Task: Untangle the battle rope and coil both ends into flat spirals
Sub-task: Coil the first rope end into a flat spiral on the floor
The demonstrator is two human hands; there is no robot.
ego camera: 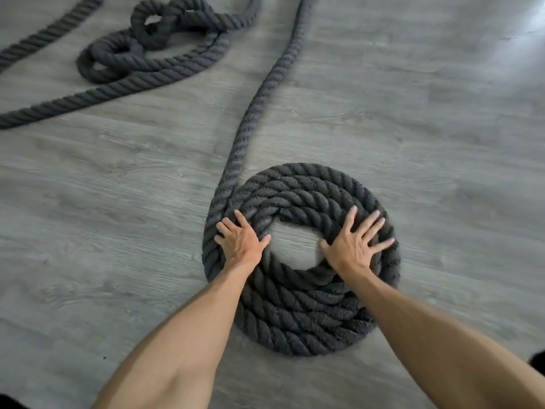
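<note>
A thick dark twisted battle rope lies on the floor. One end forms a flat spiral (298,314) of about three turns around a bare centre, in the lower middle of the head view. My left hand (240,242) presses flat on the spiral's left side, fingers spread. On its right side rests my right hand (354,245), flat with fingers spread. A straight run of rope (265,87) leaves the spiral's left edge and goes up out of view. A tangled heap of loops (153,45) lies at the upper left.
Grey wood-look floor (427,143) surrounds everything. Two more strands of the rope cross the far left, one (44,109) below the tangle and one (50,31) above it. Bright glare shows at the upper right corner.
</note>
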